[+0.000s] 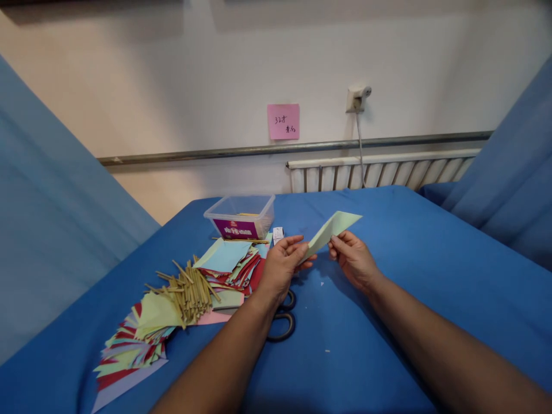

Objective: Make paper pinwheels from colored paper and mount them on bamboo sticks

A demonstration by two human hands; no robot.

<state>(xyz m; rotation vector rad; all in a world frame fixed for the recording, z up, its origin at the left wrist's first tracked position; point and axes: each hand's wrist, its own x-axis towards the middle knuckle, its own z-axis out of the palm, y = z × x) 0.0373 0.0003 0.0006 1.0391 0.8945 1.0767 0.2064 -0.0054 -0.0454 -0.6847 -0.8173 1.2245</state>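
Observation:
A folded piece of light green paper (330,232) is held up over the blue table, slanting up to the right. My left hand (288,259) pinches its lower left end between thumb and fingers. At the paper's lower right edge, my right hand (351,256) grips it with thumb and fingertips. Partly hidden under my left forearm lie scissors, with their black handles (284,326) showing. Just left of that hand is a stack of coloured paper sheets (228,257), light blue on top.
Thin tan sticks (192,293) lie heaped at the left, beside a fanned pile of cut coloured paper (133,351). Behind stands a clear plastic box (241,215) near a small white box (278,233). Paper scraps dot the blue cloth (431,276). Blue curtains (56,190) hang at both sides.

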